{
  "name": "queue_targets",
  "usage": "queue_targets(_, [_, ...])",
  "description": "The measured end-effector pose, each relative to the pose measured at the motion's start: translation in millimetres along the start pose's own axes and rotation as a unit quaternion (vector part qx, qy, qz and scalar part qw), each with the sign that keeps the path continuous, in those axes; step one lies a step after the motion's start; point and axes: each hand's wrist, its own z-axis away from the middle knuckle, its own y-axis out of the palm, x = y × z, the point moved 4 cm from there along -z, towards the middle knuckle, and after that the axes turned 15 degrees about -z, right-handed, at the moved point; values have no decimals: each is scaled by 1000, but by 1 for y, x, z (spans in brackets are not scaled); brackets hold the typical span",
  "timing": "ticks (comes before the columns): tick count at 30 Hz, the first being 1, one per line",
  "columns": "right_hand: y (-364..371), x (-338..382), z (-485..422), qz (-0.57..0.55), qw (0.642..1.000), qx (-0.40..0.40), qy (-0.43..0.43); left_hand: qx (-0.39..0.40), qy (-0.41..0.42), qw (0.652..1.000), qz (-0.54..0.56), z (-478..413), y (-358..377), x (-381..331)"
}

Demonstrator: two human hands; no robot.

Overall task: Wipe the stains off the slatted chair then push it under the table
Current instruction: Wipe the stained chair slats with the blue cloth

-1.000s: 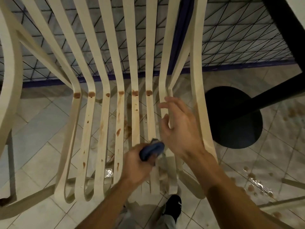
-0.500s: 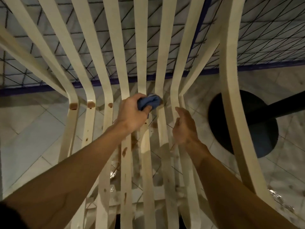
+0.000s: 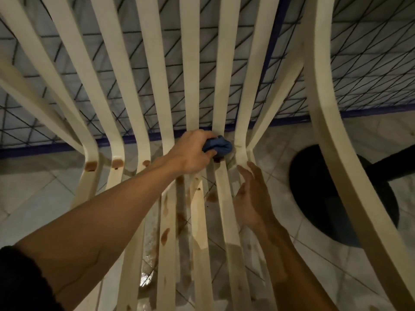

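Two hands in: left hand [image 3: 193, 151] grips blue cloth [image 3: 219, 145] at the slatted chair [image 3: 222, 75] seat's back edge; right hand [image 3: 251, 198] (fingers straight) maybe touching a slat.

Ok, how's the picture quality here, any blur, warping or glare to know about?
Head view: dim, warm light; the wide lens bows the chair slats outward; the right hand is motion-smeared, the left hand gripping the blue cloth looks sharper; the only glare is a small glint on the wet floor patch.

Pale tiled floor [image 3: 33, 198]; wire mesh fence [image 3: 370, 63], blue base rail [image 3: 56, 147]
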Motion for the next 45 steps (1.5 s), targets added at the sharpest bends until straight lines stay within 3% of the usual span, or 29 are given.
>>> queue_targets(10, [-12,0,-15,53,994,50,-86,-31,52,996,-64,-2,-1,1])
queue_targets(24, [-9,5,-19,63,995,11,-83,-66,84,990,-96,-2,7,3])
queue_targets(34, [-11,-1,-26,30,997,15,-74,15,86,984,-158,2,5,-17])
queue_targets(42, [-10,-4,-29,22,997,12,-77,-101,92,979,-150,-6,15,-14])
queue_targets(45, [-10,-4,-30,25,997,7,-80,-109,97,981,-126,1,20,-10])
